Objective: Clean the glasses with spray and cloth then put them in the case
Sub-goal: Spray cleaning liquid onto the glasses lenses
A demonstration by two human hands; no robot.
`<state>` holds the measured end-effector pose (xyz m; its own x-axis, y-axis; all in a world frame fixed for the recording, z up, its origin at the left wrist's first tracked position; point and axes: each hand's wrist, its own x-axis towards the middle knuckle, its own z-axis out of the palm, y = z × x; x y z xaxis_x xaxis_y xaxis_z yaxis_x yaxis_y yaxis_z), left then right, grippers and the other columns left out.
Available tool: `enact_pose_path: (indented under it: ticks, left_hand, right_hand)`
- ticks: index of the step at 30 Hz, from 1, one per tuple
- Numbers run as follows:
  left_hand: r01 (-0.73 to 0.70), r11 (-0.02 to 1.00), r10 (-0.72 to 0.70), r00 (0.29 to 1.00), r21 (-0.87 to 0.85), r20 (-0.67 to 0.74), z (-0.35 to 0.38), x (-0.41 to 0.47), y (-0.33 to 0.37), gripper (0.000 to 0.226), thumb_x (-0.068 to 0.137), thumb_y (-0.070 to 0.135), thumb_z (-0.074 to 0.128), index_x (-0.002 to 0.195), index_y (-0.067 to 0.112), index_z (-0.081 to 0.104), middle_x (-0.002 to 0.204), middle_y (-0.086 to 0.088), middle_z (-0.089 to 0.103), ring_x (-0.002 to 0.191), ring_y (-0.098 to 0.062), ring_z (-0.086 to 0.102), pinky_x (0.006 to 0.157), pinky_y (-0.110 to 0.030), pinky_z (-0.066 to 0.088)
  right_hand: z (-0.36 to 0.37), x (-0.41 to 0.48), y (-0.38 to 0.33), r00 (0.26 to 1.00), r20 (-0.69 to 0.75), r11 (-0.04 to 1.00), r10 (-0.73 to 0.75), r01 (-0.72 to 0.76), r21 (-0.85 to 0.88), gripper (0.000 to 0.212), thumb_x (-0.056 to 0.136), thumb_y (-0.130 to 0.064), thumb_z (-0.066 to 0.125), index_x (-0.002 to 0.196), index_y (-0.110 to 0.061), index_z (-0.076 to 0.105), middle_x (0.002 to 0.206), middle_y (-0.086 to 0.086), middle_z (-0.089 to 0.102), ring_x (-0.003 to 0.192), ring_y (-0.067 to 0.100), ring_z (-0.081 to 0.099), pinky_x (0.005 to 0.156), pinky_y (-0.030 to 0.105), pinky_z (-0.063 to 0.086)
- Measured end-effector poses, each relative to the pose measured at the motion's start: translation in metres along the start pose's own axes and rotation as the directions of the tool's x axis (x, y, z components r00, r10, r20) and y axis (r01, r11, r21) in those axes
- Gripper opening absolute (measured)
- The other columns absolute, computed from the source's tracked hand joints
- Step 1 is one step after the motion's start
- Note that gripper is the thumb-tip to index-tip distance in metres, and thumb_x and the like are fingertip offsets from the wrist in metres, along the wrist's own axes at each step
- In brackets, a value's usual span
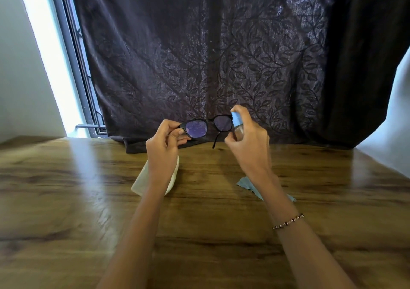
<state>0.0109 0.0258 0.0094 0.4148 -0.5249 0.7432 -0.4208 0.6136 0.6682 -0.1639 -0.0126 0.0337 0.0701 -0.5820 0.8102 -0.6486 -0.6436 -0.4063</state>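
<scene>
While the left hand (163, 147) holds the glasses (207, 125) above the far edge of the desk (66, 200), its grip pinched on one end of the frame, the right hand (248, 142) closes its grip round a small blue-topped spray bottle (237, 124) just beside the other lens. The glasses have a black frame and violet-tinted lenses, one flecked with fine droplets, and one temple hangs down unfolded. A pale case (138, 183) and a blue cloth (245, 183) lie on the desk beneath the forearms.
</scene>
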Motion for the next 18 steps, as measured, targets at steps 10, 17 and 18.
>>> enact_pose_path:
  ticks: [10, 17, 18]
  left_hand:
    - [0.006, 1.000, -0.006, 1.000, -0.008, 0.010, 0.004, -0.001, -0.003, 0.020, 0.096, -0.005, 0.045, 0.093, 0.011, 0.057, 0.079, 0.002, 0.065, 0.079, -0.007, 0.071, 0.072, -0.016, 0.055]
    - [0.016, 1.000, -0.015, 0.999, -0.004, 0.043, 0.014, -0.006, -0.007, 0.016, 0.096, -0.002, 0.047, 0.091, 0.011, 0.056, 0.078, 0.005, 0.065, 0.073, -0.001, 0.069, 0.068, -0.014, 0.054]
    - [0.022, 1.000, -0.022, 0.999, -0.009, 0.041, 0.015, -0.007, -0.008, 0.016, 0.096, -0.002, 0.047, 0.091, 0.011, 0.056, 0.078, 0.006, 0.065, 0.073, -0.001, 0.069, 0.068, -0.014, 0.055]
  right_hand:
    - [0.005, 0.000, 0.017, 1.000, -0.012, 0.996, 0.014, -0.013, 0.089, 0.051, 0.077, -0.005, 0.062, 0.124, -0.025, 0.052, 0.055, -0.007, 0.040, 0.051, 0.007, 0.039, 0.056, 0.015, 0.035]
    - [-0.013, -0.003, 0.056, 0.965, 0.063, 0.930, 0.254, -0.261, 0.260, 0.043, 0.092, -0.020, 0.046, 0.129, -0.040, 0.042, 0.064, -0.003, 0.050, 0.056, 0.013, 0.048, 0.056, 0.039, 0.049]
    - [-0.016, -0.004, 0.064, 0.957, 0.083, 0.922, 0.278, -0.290, 0.258, 0.043, 0.094, -0.020, 0.044, 0.132, -0.040, 0.038, 0.068, -0.001, 0.051, 0.058, 0.014, 0.050, 0.056, 0.040, 0.051]
